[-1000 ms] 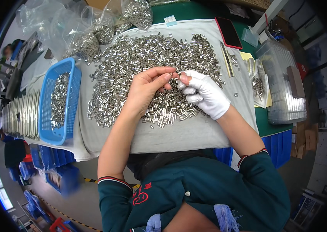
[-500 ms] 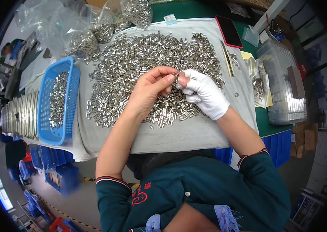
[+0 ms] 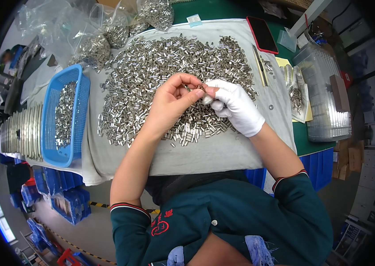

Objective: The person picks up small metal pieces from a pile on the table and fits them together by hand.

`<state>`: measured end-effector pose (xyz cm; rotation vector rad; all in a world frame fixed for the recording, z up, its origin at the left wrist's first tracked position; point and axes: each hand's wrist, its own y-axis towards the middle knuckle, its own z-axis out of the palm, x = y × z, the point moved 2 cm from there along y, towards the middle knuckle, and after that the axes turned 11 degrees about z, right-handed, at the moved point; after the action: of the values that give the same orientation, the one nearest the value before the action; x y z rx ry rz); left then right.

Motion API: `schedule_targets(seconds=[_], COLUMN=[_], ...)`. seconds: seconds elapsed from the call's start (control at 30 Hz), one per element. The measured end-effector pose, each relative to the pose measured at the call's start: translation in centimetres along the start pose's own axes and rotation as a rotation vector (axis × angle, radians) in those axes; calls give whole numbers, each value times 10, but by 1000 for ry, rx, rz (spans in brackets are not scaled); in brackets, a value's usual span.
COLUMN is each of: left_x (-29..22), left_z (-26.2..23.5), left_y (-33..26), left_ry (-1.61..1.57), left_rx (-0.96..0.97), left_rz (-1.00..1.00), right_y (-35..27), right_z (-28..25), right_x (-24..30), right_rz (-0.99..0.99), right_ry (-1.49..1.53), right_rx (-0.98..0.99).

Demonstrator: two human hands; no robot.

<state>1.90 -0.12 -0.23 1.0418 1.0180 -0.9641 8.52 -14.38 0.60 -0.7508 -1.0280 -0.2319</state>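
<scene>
Bare left hand (image 3: 169, 104): fingers curled, thumb and fingertips drawn in toward those of the right. Right hand (image 3: 236, 108), in a white fabric glove with the thumb tip exposed, meets it, its own digits bent in close. Whether either pinches a piece cannot be told; the spot between the tips is too small and partly hidden.

Directly below both hands: a broad, loose pile of small silver metal cylinders (image 3: 174, 57), on a pale grey cloth (image 3: 183, 158) over the table. More cylinders in the light-blue perforated plastic basket (image 3: 80, 111), left of the pile, and in clear plastic bags (image 3: 156, 15) at the far left.

Right of the pile: slim, long metal tools (image 3: 259, 66), side by side; beyond them a red-edged black phone (image 3: 262, 35). Further right, clear stacked plastic trays (image 3: 323, 113), a brown block (image 3: 339, 94) against them.
</scene>
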Motion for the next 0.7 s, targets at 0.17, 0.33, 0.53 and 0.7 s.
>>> schedule_targets(seconds=[0.17, 0.33, 0.53, 0.7], left_x=[-3, -8, -20, -5], left_z=[0, 3, -21, -19], left_y=[-2, -3, 2, 3], left_ry=[316, 438, 1323, 1180], left_rx=[41, 60, 150, 234], left_rz=[158, 190, 386, 262], right_y=[-1, 9, 18, 16], right_z=[2, -3, -9, -9], right_x=[1, -8, -14, -13], right_rz=[11, 180, 435, 371], right_ry=[-55, 353, 822, 859], right_rx=[-13, 228, 370, 445])
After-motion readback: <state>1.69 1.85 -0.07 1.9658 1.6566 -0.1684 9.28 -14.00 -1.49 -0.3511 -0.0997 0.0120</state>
